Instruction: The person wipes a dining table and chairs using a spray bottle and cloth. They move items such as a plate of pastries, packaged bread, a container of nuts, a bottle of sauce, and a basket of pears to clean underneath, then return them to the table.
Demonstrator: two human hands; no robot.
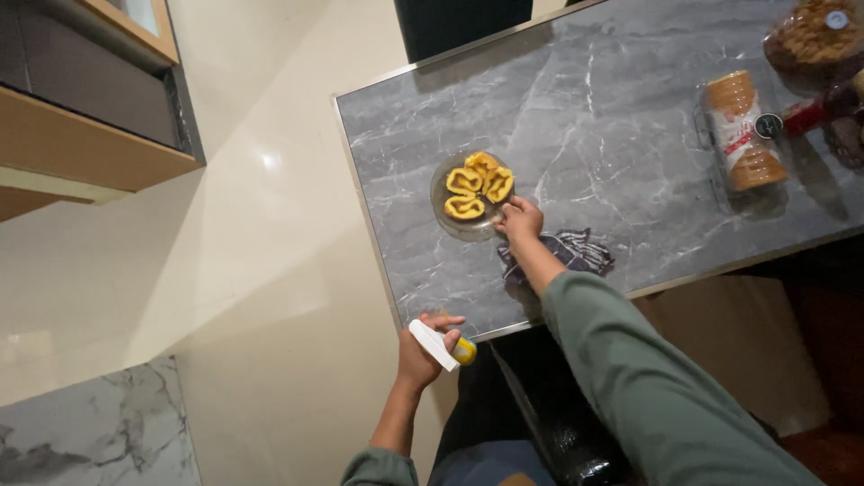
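On the grey marble-patterned tabletop (612,135) with its thin metal edging sits a round clear glass plate (447,219) carrying 4 curled yellow-orange pastry pieces (477,184). It lies near the table's left edge, a little in from the near corner. The right hand (520,219), reaching out of a long green sleeve (648,378), has its fingertips pinched on the plate's near-right rim, so the plate lies just up and to the left of that grip, touching it. Being round, the plate offers no long axis; the pastries cluster toward its far side, away from the fingers. The left hand (425,351) is well apart from the plate, below the table edge over the cream floor (270,270), closed around a small white tube with a yellow cap (441,345) that lies slantwise across the palm, cap end pointing lower right. The right hand is therefore plainly the nearer one. Just beside the right wrist lies a dark crumpled cloth (576,250). Far right stand a clear packet of stacked brown biscuits (742,130) and a clear bag of brown snacks (814,36).
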